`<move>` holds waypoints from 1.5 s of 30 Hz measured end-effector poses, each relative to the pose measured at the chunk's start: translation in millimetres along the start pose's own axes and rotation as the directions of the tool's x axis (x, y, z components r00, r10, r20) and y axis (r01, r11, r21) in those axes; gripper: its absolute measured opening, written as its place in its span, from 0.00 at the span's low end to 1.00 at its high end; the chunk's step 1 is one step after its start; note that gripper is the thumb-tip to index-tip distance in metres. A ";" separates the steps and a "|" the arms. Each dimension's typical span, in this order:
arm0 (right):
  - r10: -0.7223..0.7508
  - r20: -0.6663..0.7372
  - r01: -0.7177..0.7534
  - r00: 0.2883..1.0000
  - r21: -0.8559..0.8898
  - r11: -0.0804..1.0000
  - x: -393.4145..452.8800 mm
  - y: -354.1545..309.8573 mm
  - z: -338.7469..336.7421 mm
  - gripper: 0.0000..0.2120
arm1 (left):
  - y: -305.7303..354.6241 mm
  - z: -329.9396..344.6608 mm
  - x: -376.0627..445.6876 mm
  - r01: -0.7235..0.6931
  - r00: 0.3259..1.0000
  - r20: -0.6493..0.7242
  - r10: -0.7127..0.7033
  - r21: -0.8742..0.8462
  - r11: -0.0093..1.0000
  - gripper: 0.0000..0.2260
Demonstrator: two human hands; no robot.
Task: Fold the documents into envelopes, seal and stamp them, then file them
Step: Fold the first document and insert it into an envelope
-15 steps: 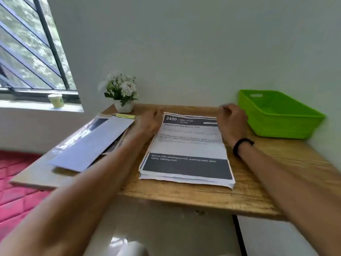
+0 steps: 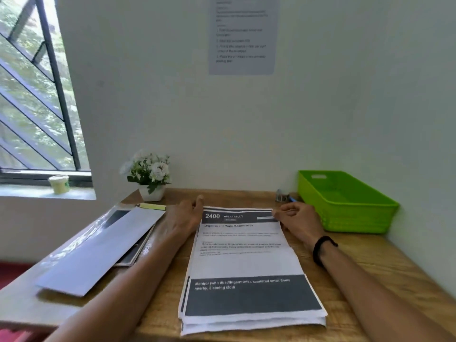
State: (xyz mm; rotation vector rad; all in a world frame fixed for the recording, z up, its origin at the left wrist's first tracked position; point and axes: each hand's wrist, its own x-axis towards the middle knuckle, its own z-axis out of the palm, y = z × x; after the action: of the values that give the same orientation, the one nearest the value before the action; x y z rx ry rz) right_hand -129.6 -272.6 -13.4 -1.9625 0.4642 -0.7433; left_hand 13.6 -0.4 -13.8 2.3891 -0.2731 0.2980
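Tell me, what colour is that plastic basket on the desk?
Bright green; the basket shows clearly in the head view, at the desk's far right.

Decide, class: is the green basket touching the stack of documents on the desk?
Apart. The head view shows bare wooden desk and the right hand between the green basket and the stack of documents.

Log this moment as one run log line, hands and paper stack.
step: folding not begun | left hand: at stack's far left corner | right hand: pinching far right corner | paper stack: flat on desk
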 end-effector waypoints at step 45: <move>0.013 -0.155 0.052 0.988 0.409 0.911 32.2 -19.9 28.9 0.07 | 18.5 -13.4 -1.2 -0.015 0.968 0.164 0.192 -0.723 0.691 0.07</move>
State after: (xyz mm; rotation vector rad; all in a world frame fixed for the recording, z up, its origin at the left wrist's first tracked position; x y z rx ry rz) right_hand -86.0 -263.5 3.5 -1.5213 0.3452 -0.9291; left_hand 5.5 -4.8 7.2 1.6115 -0.5283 -0.0479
